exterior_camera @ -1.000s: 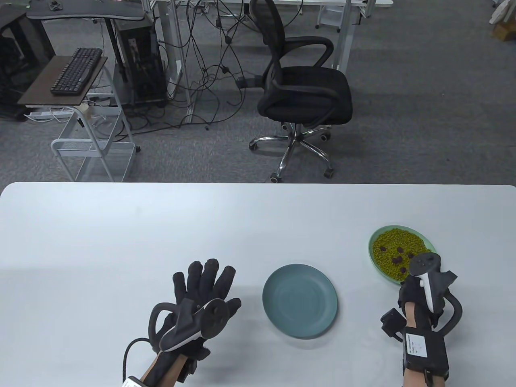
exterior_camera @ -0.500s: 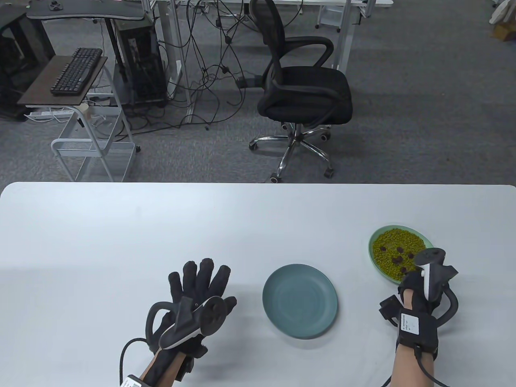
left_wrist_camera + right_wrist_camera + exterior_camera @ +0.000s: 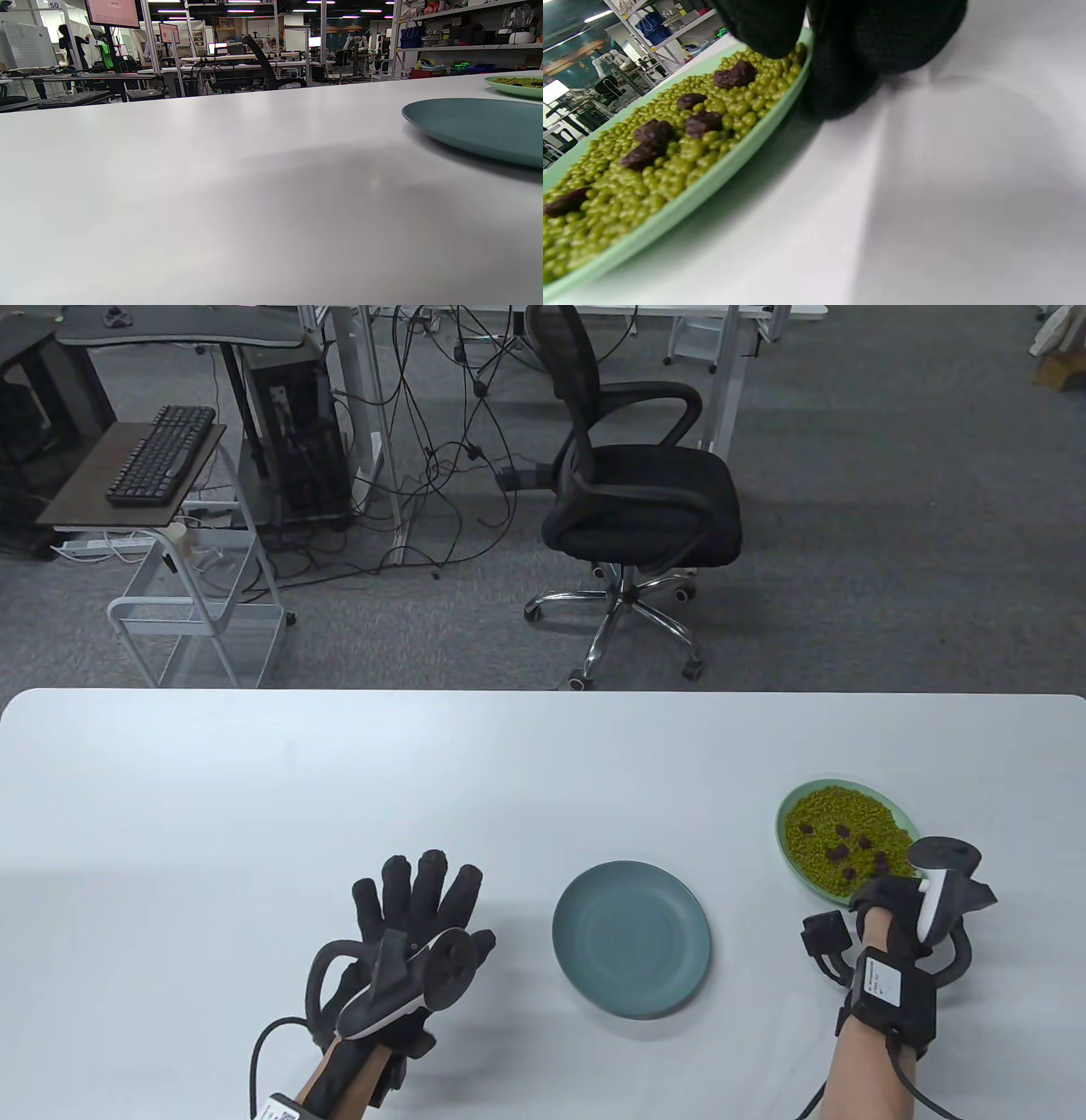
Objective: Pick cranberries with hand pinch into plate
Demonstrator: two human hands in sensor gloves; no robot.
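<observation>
Both your hands sit low over the worktop (image 3: 254,780). Your left hand (image 3: 416,933) lies flat, fingers spread. Your right hand (image 3: 891,903) curls at the green plate's (image 3: 785,853) near rim; whether it pinches a cranberry, I cannot tell.

White table (image 3: 254,780): teal plate (image 3: 631,938), green plate (image 3: 781,836), left hand (image 3: 416,937).

"50" on sign (image 3: 54,5), upper left; "49" on sign (image 3: 268,1), top centre.

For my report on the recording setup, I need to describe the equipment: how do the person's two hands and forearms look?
The left hand and right hand wear black fabric gloves. A black-and-white tracker with a round ring sits on the back of each. The right wrist carries a black box with a white label. Black cables run along both bare forearms; no sleeves show.
</observation>
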